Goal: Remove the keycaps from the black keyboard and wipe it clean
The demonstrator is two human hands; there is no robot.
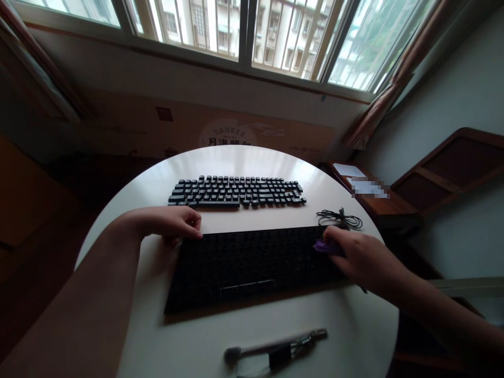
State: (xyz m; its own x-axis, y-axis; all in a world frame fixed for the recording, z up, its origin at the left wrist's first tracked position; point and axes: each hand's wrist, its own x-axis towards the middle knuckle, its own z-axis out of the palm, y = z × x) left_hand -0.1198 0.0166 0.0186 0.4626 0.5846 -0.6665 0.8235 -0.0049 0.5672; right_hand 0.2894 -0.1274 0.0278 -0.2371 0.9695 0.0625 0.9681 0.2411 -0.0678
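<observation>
A black keyboard base [244,262] with its keycaps off lies on the round white table [145,336]; a thin wire bar shows near its front edge. My left hand [183,223] grips the base's far left corner, thumb on top and fingers curled at the edge. In my right hand [354,254] is a purple cloth [328,248], pressed against the right end of the base. Behind the base, loose black keycaps [236,190] are laid out in keyboard order. Fingertips of the right hand are partly hidden.
A coiled black cable [340,218] lies at the base's far right corner. Nearer me are a grey toothbrush-like brush [271,346] and a small tool with wire loops and a black handle [280,356]. A wooden chair [452,173] and papers [366,186] stand to the right.
</observation>
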